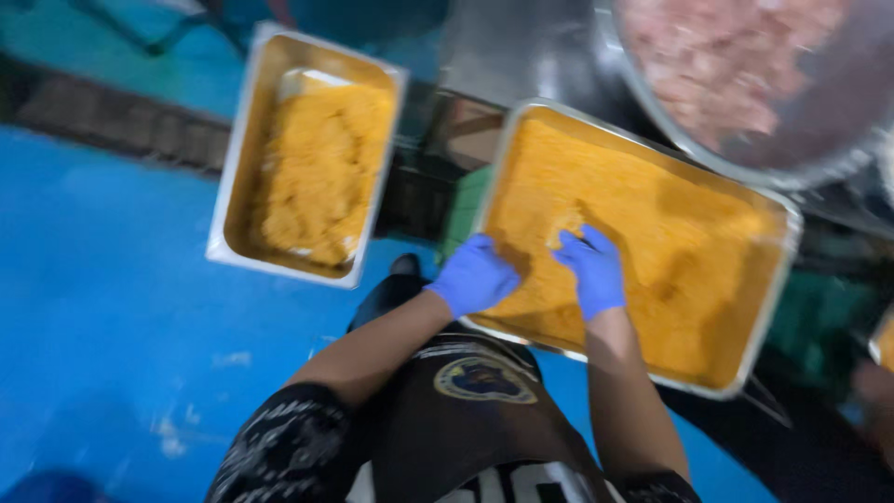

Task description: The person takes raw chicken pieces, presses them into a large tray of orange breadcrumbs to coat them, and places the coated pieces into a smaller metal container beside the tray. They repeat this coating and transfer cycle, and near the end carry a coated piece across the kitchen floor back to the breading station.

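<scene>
both gloved hands press into the yellow crumbs [652, 233] in the large steel tray [778, 307], the landmark here. the left hand [473, 276] cups crumbs at its near edge, fingers curled; the right hand [592, 270] lies flat just inside, fingers spread. a second crumb tray [233, 186] sits left of it, a bowl of pinkish mince [745, 65] beyond it.

We counted two steel trays of yellow crumbs: one deep tray [244, 140] to the left and one wide tray [780, 270] before us. We saw one large metal bowl [838, 140] of pink minced meat at the upper right. Two hands wore blue gloves, our left hand [473, 276] and our right hand [592, 270].
</scene>
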`<state>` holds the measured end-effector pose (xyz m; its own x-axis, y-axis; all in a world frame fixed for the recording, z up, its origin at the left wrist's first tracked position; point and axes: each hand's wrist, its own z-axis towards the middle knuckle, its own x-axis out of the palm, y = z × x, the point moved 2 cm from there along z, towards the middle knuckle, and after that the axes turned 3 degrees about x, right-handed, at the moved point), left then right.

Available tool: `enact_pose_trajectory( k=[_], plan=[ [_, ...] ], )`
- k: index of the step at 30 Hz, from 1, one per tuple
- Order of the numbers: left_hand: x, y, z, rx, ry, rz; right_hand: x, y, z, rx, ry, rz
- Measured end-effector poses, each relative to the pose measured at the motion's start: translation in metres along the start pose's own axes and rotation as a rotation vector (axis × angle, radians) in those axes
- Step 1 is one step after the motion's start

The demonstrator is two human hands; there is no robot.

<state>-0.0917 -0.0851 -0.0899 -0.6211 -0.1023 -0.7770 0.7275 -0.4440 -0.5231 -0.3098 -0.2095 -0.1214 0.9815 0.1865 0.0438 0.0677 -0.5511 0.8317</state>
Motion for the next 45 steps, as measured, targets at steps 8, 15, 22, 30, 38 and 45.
enact_pose_trajectory(
  k=[8, 15, 22, 30, 38, 45],
  plan=[
    [0.014, 0.013, -0.005, -0.075, -0.158, -0.032, 0.182, 0.022, -0.01, 0.178, 0.532, -0.013],
    [0.037, 0.01, -0.009, -0.14, -0.116, -0.265, 0.191, 0.036, -0.009, -0.539, 0.262, -0.811],
    [0.017, -0.016, 0.032, -0.074, 0.136, -0.012, -0.015, 0.062, 0.035, -0.612, -0.49, -0.592],
    [0.011, -0.034, 0.056, -0.067, 0.122, 0.066, -0.127, 0.077, 0.067, 0.087, -0.82, -0.482],
    [0.01, -0.051, 0.072, -0.062, 0.118, 0.071, -0.09, 0.081, 0.065, 0.205, -0.396, 0.274],
    [0.01, -0.061, 0.08, -0.067, 0.129, 0.084, -0.082, 0.106, 0.078, 0.277, -0.054, 0.548]
  ],
)
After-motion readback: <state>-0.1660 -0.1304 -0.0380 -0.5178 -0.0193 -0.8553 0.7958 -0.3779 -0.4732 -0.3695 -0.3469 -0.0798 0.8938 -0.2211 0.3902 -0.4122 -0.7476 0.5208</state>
